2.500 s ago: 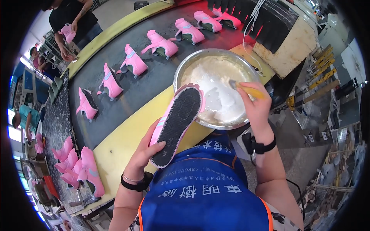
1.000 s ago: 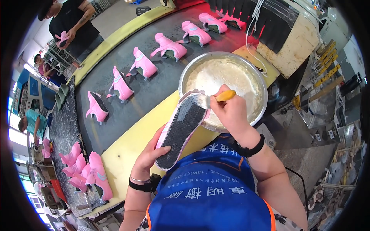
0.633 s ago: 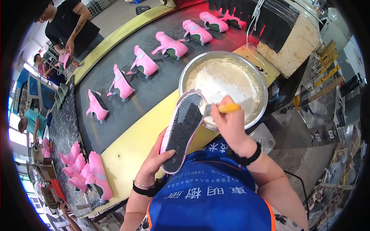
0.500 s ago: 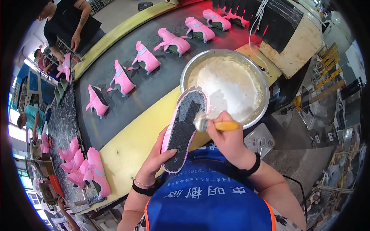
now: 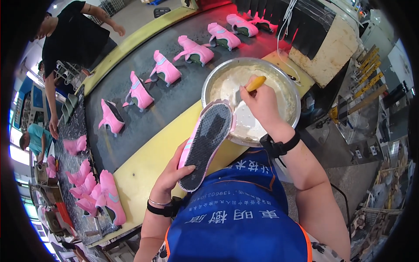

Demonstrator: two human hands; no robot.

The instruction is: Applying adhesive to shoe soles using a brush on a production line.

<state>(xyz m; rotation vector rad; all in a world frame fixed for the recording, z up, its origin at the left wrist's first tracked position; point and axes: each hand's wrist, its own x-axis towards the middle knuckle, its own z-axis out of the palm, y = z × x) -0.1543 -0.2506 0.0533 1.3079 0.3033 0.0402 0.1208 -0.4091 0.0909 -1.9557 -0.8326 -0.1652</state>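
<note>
My left hand (image 5: 171,175) grips the heel end of a pink shoe upper (image 5: 209,139), its dark grey underside turned up and its thumb side pressed on that face. A wetter, darker patch runs down the middle of the underside. The toe end overlaps the near-left rim of a wide metal bowl (image 5: 298,105), which holds a creamy whitish liquid (image 5: 249,125). Above the bowl, my right hand (image 5: 265,104) is closed round a brush with a yellow handle (image 5: 256,83). The brush head points down beside the shoe's toe and is partly hidden by my fingers.
Several pink shoe uppers (image 5: 164,69) stand in a row on the dark conveyor belt (image 5: 102,83), edged by a yellow board (image 5: 144,168). More pink uppers (image 5: 109,196) cluster at the left. A co-worker in black (image 5: 74,37) reaches toward that side table. A white cable (image 5: 286,22) hangs at the right.
My right hand has moved the brush up and away from the shoe's underside, over the bowl. The shoe has shifted slightly. The co-worker has set down a pink upper on the side table.
</note>
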